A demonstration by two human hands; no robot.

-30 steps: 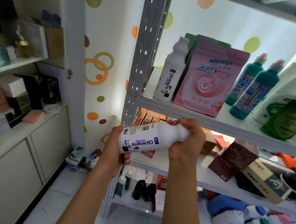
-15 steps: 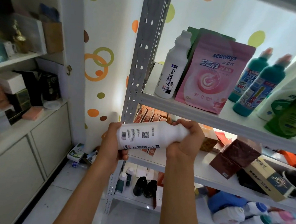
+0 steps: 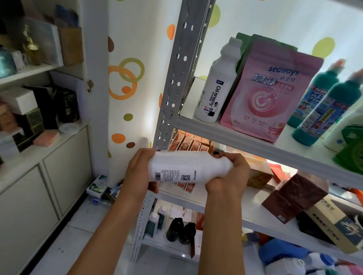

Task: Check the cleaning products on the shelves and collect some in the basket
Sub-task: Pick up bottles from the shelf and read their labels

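Holding white plastic cleaner bottle [image 3: 186, 170] sideways, left hand [image 3: 138, 173] gripping base, right hand [image 3: 227, 178] wrapping neck; probably stiff, slick, best gripping both ends.

Small storeroom or shop-style stock corner, indoors.

Grey slotted metal rack [image 3: 175, 74] w/ white shelves packed w/ cleaning goods: white "Oil enemy" bottle [image 3: 218, 85], pink "seaways" pouch [image 3: 266, 96], teal bottles [image 3: 325, 111], boxes [image 3: 290, 196] below. Left: white cabinet [image 3: 28, 178] stacked w/ more boxes; dotted wallpaper [image 3: 136, 44], tiled floor.
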